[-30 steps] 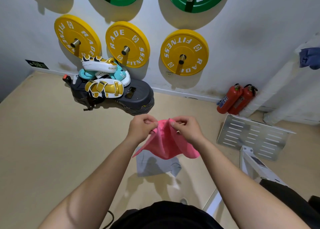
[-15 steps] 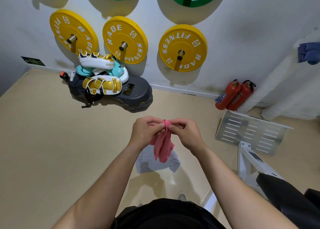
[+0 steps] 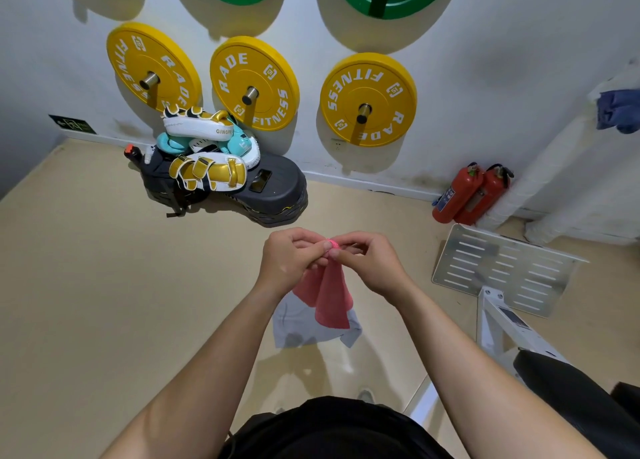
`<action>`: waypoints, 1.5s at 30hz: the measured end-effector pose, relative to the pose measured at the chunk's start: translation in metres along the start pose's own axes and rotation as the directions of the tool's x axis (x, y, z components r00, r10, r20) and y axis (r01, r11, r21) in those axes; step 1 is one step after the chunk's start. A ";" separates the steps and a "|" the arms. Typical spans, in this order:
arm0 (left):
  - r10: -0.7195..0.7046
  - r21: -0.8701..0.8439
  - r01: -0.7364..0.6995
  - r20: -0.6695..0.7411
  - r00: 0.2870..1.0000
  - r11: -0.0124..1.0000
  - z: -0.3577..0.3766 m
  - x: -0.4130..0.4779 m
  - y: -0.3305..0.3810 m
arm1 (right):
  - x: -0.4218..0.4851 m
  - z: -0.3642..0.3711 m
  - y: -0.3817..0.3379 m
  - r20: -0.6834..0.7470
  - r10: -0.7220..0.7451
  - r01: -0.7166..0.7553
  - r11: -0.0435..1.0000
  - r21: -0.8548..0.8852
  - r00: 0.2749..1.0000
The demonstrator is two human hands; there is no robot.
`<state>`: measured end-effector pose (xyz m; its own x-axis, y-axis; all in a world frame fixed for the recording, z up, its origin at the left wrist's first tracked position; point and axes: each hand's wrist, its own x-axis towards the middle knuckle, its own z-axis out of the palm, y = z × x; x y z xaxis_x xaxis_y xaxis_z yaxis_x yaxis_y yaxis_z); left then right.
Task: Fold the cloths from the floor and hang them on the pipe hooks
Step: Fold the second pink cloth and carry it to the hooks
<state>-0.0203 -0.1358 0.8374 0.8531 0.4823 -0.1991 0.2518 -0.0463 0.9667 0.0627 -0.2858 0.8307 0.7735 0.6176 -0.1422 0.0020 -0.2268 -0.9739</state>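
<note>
Since a second ago the pink cloth (image 3: 330,297) has gone from spread open between the hands to doubled into a narrow strip hanging at frame centre, its top corners now gathered at one point. Left hand (image 3: 289,262) and right hand (image 3: 369,264) meet there, fingers (image 3: 327,245) of both pinching the cloth's top edge together, touching each other; fold judged essentially made, hanging step not yet begun. A grey cloth (image 3: 304,327) lies on the floor (image 3: 104,285) directly beneath, at 6 o'clock of the hands, and a blue cloth (image 3: 618,110) already hangs on the white pipe (image 3: 554,167) toward 2 o'clock, the likely destination.
</note>
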 end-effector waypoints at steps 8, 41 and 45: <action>0.146 0.148 -0.158 0.086 0.986 0.976 -0.013 0.011 -0.010 | 0.007 -0.017 -0.028 0.105 -0.082 0.101 0.976 -0.192 0.991; -0.263 0.127 0.270 -0.070 0.962 0.954 -0.073 -0.006 -0.028 | 0.024 -0.106 -0.018 -0.198 -0.027 -0.109 0.758 -0.643 0.980; -0.219 0.210 0.254 -0.176 0.960 0.944 -0.069 0.000 -0.024 | 0.025 -0.100 -0.011 -0.213 0.001 -0.128 0.805 -0.579 0.977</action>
<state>-0.0580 -0.0745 0.8254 0.6832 0.6272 -0.3740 0.5500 -0.1052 0.8285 0.1450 -0.3431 0.8554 0.8909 0.4424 -0.1027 0.2699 -0.6976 -0.6637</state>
